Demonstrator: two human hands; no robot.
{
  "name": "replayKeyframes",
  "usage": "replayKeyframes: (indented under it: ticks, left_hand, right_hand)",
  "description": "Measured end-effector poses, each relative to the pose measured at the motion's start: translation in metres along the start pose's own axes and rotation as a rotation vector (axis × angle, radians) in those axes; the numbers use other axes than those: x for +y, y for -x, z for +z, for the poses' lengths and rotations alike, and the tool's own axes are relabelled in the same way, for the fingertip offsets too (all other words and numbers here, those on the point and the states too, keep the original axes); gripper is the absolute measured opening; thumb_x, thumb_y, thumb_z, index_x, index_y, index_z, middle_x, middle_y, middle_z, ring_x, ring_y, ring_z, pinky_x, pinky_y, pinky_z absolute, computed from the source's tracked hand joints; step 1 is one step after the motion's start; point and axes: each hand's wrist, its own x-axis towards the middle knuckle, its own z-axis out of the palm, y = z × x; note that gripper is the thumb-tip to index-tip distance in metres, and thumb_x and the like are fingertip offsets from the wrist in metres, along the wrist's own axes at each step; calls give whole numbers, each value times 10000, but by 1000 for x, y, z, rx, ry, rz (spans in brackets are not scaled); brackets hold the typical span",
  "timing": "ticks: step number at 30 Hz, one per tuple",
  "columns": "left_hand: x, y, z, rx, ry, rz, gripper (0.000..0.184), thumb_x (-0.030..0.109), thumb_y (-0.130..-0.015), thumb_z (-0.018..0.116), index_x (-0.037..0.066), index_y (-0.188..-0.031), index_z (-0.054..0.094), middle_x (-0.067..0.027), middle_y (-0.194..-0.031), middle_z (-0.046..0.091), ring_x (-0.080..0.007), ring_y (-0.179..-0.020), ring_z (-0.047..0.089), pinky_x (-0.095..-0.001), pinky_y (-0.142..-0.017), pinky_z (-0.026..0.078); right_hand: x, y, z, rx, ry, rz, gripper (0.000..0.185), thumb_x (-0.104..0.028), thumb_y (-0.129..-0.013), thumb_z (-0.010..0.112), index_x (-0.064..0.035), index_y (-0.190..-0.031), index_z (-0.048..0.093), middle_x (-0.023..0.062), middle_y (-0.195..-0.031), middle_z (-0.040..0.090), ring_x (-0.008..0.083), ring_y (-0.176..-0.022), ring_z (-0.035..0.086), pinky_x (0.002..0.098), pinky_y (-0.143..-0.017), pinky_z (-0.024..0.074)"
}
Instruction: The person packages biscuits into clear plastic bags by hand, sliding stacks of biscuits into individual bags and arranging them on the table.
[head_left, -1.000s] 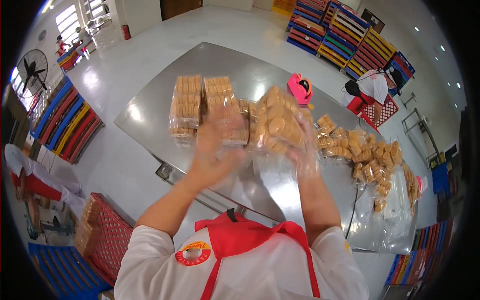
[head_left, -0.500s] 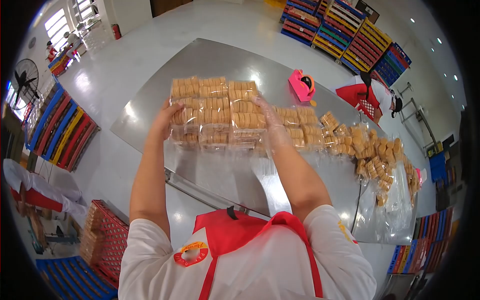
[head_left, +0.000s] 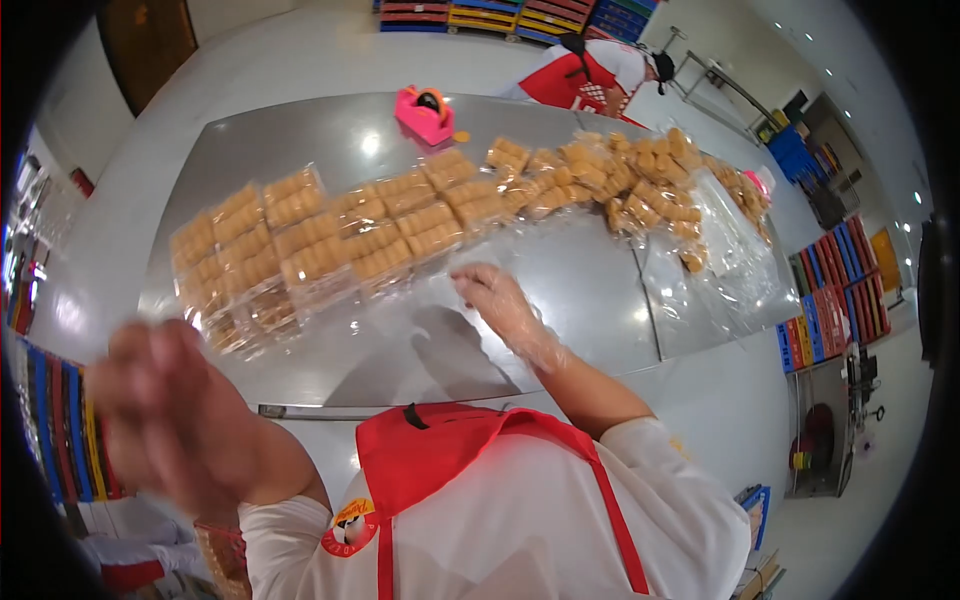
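Leftmost, the left hand [head_left: 165, 400] shows large and close to the camera, too blurred to tell whether it is wide or narrow. Just beyond it on the metal table [head_left: 590, 285], clear packs of biscuits [head_left: 240, 250] lie edge to edge in rows, probably for squareness and easy counting. Behind the row stands a pink tape dispenser [head_left: 424, 120], perhaps put there to be reachable yet out of the way. The right hand [head_left: 500, 302] (thinly gloved, likely for cleanliness) is loosely open, fingers bent, with no pack visible in it, just in front of the row. Farther right, untidier filled bags [head_left: 650, 200] lie heaped beside flat clear plastic [head_left: 715, 240], seemingly grouped apart from the neat rows
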Motion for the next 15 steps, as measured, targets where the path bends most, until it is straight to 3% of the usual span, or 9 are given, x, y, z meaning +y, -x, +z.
replayKeyframes:
  ticks: [3,6,10,11,15]
  left_hand:
    - [30,0,63,-166,376,-20,264,182,-901,668,250,-1153,708,-29,-1178,516,-214,-1098,476,-326,-822,460]
    - [36,-2,144,-164,604,-11,185,99,-932,615,174,-1075,703,-40,-1249,597,-206,-1030,602,-355,-818,516]
    - [37,-10,217,-370,965,-221,177,132,-896,698,212,-1046,745,48,-1312,539,-157,-1128,510,-320,-912,451]
    - [37,-13,238,-386,1028,-253,170,151,-876,725,215,-1032,749,53,-1272,556,-140,-1111,514,-308,-880,445]
    - [32,-7,316,-290,1062,-185,141,129,-869,733,201,-990,735,64,-1202,577,-129,-1084,514,-280,-844,439]
  right_hand:
    - [19,44,-46,116,-70,138,368,-258,-933,620,43,-1142,657,84,-999,663,162,-881,611,296,-756,513]
    - [48,77,-97,268,-187,182,301,-212,-933,617,38,-1093,669,69,-956,651,142,-825,590,281,-712,499]
    - [87,119,-177,359,-300,216,246,-170,-936,612,44,-1052,655,57,-922,629,107,-783,558,262,-681,478]
    - [91,130,-197,374,-349,221,237,-164,-937,613,45,-1044,650,55,-917,625,100,-779,551,257,-675,474]
    - [102,166,-268,419,-325,289,228,-193,-951,621,19,-1030,648,40,-874,614,95,-748,540,244,-661,464]
